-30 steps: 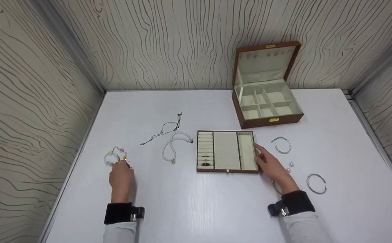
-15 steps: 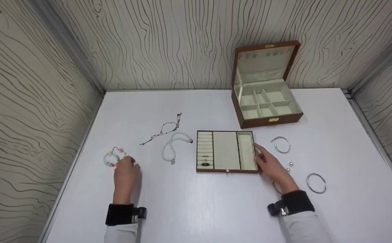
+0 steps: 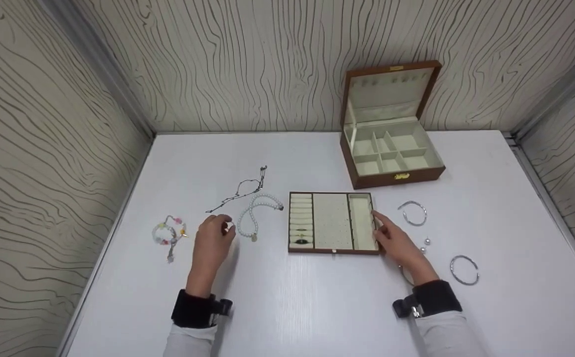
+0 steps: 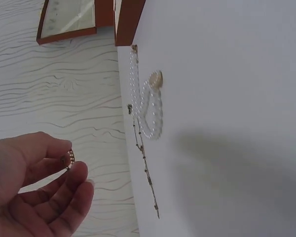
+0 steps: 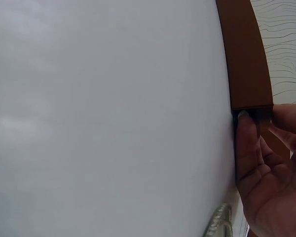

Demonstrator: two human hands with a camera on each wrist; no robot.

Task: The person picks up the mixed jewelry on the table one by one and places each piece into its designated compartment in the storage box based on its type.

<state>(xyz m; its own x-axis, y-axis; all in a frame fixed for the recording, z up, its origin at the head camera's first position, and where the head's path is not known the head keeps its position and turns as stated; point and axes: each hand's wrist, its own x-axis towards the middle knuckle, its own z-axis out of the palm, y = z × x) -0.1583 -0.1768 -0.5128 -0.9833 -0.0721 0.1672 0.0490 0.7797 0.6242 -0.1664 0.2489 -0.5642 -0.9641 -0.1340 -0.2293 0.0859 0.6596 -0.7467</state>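
Bench (image 3: 287,307): white.
Left hand (image 3: 213,243): pinches beaded ring (image 4: 71,157) near pearl necklace (image 4: 158,116).
Right hand (image 3: 401,245): grips right end of jewelry tray (image 3: 332,218).

through the head view i look forward and down, far enough back to take in the bare left hand (image 3: 213,243), bare right hand (image 3: 399,243) and glossy white tabletop (image 3: 277,317). my left wrist view sits close, turned sideways, sharing the white pearl-bead necklace (image 4: 133,74) with the head view. my right wrist view, equally close and sideways, shares the shallow brown cream-lined tray (image 5: 246,59), seen low along its wall.
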